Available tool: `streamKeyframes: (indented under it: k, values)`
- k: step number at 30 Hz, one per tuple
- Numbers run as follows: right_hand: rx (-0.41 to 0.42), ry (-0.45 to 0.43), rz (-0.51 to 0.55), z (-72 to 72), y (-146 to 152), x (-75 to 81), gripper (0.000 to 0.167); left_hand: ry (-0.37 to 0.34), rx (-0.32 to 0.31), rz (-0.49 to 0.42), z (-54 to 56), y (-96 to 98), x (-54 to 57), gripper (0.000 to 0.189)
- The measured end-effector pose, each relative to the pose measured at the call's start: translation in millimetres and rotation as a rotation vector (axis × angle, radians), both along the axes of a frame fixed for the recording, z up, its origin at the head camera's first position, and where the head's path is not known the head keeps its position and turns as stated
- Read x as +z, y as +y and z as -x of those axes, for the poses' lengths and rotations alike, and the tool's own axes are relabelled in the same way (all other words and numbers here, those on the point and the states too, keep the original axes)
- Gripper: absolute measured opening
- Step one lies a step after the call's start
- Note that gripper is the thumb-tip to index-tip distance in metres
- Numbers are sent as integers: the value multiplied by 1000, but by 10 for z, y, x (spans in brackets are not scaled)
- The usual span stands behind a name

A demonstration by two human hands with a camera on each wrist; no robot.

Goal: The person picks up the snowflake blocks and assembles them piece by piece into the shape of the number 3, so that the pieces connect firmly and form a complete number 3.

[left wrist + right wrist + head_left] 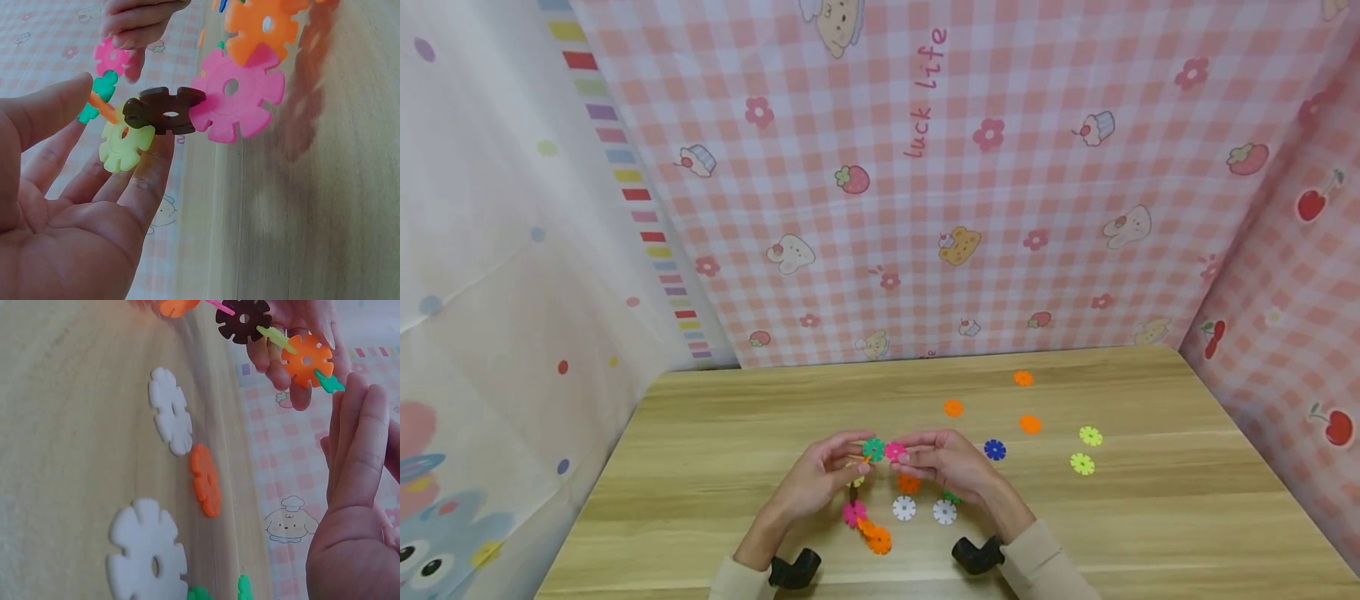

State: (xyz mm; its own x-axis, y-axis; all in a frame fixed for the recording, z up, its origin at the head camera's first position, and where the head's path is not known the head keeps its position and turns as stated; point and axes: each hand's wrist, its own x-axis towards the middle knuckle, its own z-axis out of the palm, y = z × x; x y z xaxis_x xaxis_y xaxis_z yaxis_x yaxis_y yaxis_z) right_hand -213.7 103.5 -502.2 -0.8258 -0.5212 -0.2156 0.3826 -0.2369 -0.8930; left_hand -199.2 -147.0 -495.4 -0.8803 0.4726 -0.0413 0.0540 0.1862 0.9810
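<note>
My left hand [808,482] pinches a chain of notched plastic snowflake discs by its orange disc [297,361], between thumb and fingers. From there the chain hangs toward me through a pale yellow disc [127,149], a brown disc [164,112], a pink disc [250,109] and an orange end [880,541]. On the other side of the pinched disc sits a green disc [873,450]. My right hand [957,468] holds a small pink disc [894,452] against the green one's edge; whether their slots interlock I cannot tell.
On the wooden table [700,450] lie loose discs: two white, one of them nearer the right wrist [944,512], a blue one [995,450], several orange [1031,425] and two yellow-green [1082,464]. A green disc [952,497] is partly under my right hand. A checked cloth [917,208] hangs behind.
</note>
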Motion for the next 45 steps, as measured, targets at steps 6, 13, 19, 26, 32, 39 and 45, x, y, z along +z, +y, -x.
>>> streamKeyframes:
  k: [6,13,19,26,32,39,45]
  values:
    - [-31,2,20,-10,-32,-1,40,16,-10,1,-6,9,3,47]
    - [-77,63,-19,-39,-83,-6,40,23,0,-6,-18,16,8,48]
    - [-61,83,-72,-52,-99,20,39,24,6,-13,-33,2,12,49]
    - [9,107,-78,-78,-56,43,41,32,3,-1,-49,8,25,48]
    - [34,163,-90,-63,-39,9,40,31,0,-14,-53,8,30,48]
    - [20,249,-161,-57,-42,-16,39,28,-7,-38,-54,-2,31,47]
    - [0,262,-221,-67,-33,5,39,37,-6,-29,-47,12,19,46]
